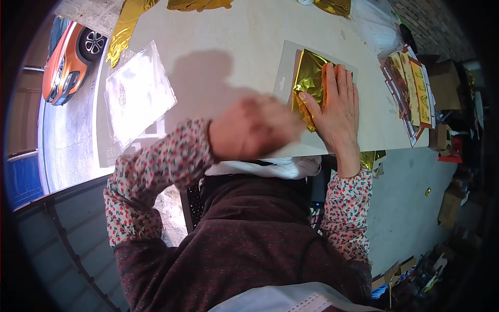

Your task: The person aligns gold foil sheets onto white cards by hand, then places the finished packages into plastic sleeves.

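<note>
Well, a loose stack of clear, glossy flat plastic sleeves [136, 93] lies on the left of the pale tabletop [249, 57]; whether anything is inside them is too washed out by glare to tell. A cloudy translucent plastic bag [377, 28] sits at the far right corner, its contents unclear. Open brown cardboard boxes [449, 86] stand beyond the table's right side.

Palm down, the right hand [335, 106] presses on the folded, shiny gold foil [307, 75], its four fingers straight and close together, thumb spread out to the left across the foil; it lies flat rather than gripping. The left hand [254, 127] is blurred near the table's front edge, left of the foil, its fingers reaching toward it; how far they are open, and whether they hold anything, cannot be told.

Creased and bright, the foil rests on a thin grey rectangular sheet [284, 70] near the table's front edge.
</note>
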Available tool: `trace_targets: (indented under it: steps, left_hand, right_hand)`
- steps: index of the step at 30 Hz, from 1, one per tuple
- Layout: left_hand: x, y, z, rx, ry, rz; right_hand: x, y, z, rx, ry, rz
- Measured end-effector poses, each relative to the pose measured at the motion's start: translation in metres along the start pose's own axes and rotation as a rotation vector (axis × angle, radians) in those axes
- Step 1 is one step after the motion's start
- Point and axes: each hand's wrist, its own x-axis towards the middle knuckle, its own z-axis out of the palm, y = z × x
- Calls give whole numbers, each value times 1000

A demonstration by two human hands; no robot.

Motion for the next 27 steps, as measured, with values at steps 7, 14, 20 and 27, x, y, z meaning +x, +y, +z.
trace_targets:
  steps: [7, 14, 20, 27]
  left_hand:
    - [34, -55, 22, 20, -295, -413]
    - [19, -57, 20, 70, -382, -446]
    - [33, -64, 29, 85, -369, -426]
    - [28, -68, 32, 120, -374, -406]
  right_hand:
    - [2, -2, -1, -29, -6, -17]
    - [1, -5, -3, 19, 1, -13]
    - [1, -5, -4, 27, 0, -13]
    - [1, -5, -3, 65, 14, -9]
